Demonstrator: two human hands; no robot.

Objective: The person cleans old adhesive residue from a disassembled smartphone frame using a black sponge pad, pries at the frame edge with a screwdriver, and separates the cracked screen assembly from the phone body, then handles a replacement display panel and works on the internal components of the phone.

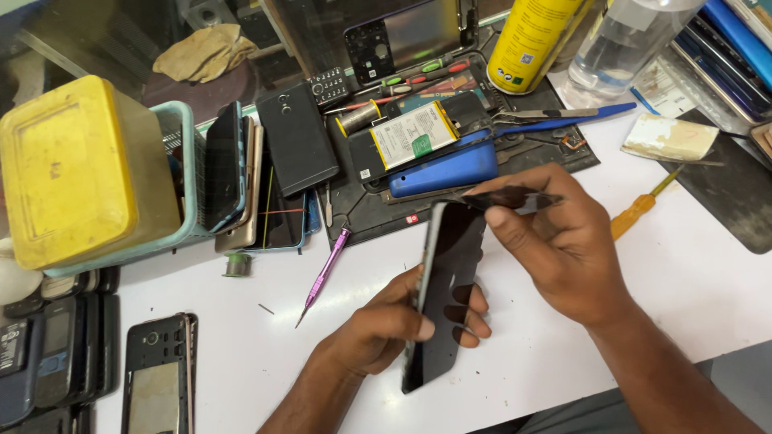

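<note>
Head view: the left hand [386, 325] grips a dark smartphone [442, 297] held on edge above the white worktop [708, 281], near the centre of the scene; thumb on the near-left edge, fingers [470, 317] wrapped across the glossy screen face, closed firmly on the device. The right hand [563, 241] comes in from the right, its thumb and forefinger pinched together on a thin dark strip [515, 198] at the far top corner of the smartphone; whether the strip is a tool or a peeled layer cannot be determined. Just beyond the hands, a dark work mat [362, 213] carries a blue phone shell [442, 170], a battery with a white label [414, 134] and tweezers [531, 117]. A purple screwdriver [324, 273] lies on the worktop to the left of the hands, and an orange-handled screwdriver [639, 210] lies to the right. At far left, a yellow box [76, 169] sits in a teal basket [185, 173], with several phones [233, 173] standing on edge against it. A yellow spray can [535, 40] and a clear plastic bottle [623, 40] stand at the far right. An opened phone frame [157, 374] lies at the near left.
</note>
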